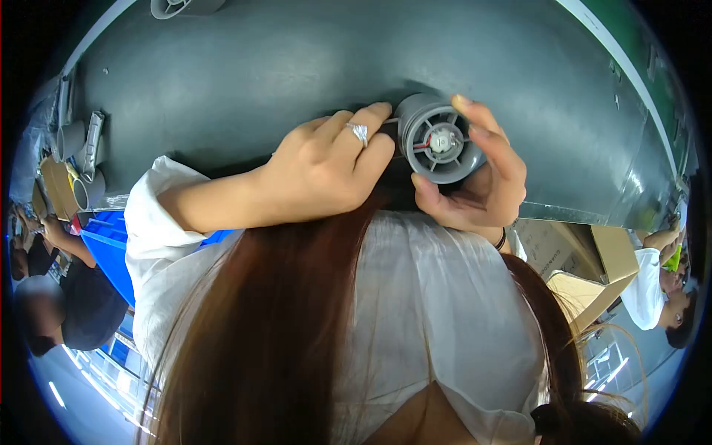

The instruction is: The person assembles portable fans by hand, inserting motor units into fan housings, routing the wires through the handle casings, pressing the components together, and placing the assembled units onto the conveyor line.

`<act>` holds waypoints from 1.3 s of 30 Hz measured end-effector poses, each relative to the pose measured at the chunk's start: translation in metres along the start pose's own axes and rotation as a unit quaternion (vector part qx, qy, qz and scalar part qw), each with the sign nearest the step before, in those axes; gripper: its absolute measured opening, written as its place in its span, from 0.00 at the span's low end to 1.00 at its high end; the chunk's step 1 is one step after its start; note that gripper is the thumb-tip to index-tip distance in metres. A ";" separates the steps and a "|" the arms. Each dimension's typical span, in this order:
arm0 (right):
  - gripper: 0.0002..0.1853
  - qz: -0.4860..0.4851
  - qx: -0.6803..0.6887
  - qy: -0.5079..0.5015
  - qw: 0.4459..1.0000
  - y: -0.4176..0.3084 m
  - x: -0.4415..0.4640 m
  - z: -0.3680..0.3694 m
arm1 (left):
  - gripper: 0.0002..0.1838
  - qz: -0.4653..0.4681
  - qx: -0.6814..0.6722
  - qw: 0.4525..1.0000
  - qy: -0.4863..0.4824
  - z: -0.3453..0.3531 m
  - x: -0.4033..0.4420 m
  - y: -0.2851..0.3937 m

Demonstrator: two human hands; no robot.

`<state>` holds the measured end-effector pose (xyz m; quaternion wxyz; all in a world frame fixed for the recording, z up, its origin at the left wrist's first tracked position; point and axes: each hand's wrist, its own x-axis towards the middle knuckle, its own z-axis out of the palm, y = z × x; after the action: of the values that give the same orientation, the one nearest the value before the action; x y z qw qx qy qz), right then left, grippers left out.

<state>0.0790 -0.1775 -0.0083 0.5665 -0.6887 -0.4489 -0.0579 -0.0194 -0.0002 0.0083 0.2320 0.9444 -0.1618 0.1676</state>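
A grey plastic cylindrical fan housing [417, 124] with a spoked opening faces me near the table edge. At its centre sits a small white motor [443, 142] with a red wire beside it. My right hand [486, 174] grips the housing from the right, thumb below and fingers along the upper rim. My left hand [332, 159], wearing a silver ring, is closed just left of the housing. A thin grey piece [394, 120] shows between its fingertips and the housing; what those fingers hold is mostly hidden.
Another grey round housing [172, 7] lies at the table's far left edge. Grey tubes [70, 141] and a metallic strip [93, 144] are on the left. A blue crate [107, 241] and an open cardboard box [593, 256] stand below. One person [89, 304] is at left, another [644, 293] at right.
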 end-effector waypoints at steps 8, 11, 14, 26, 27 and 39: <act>0.33 -0.092 -0.039 0.007 0.995 -0.002 -0.017 0.000 | 0.09 0.114 0.075 0.990 0.038 0.005 -0.008 -0.001; 0.33 -0.114 -0.071 -0.009 0.991 -0.002 -0.015 -0.002 | 0.09 0.129 0.077 0.987 0.054 0.007 -0.009 -0.004; 0.33 -0.121 -0.098 -0.019 0.988 -0.004 -0.012 -0.004 | 0.09 0.136 0.069 0.987 0.057 0.006 -0.008 -0.005; 0.34 -0.089 -0.112 -0.008 0.990 -0.008 -0.011 -0.003 | 0.10 0.130 0.047 0.989 0.052 0.005 -0.009 -0.003; 0.34 -0.088 -0.110 -0.006 0.990 -0.007 -0.011 -0.003 | 0.10 0.128 0.043 0.990 0.051 0.005 -0.009 -0.003; 0.28 -0.078 -0.112 -0.072 0.988 -0.005 0.014 -0.009 | 0.11 0.103 -0.020 0.991 0.078 0.011 -0.011 -0.007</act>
<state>0.0872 -0.1775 0.0066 0.4458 -0.7131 -0.5314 -0.1015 -0.0243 0.0026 -0.0078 0.2446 0.9018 -0.2428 0.2606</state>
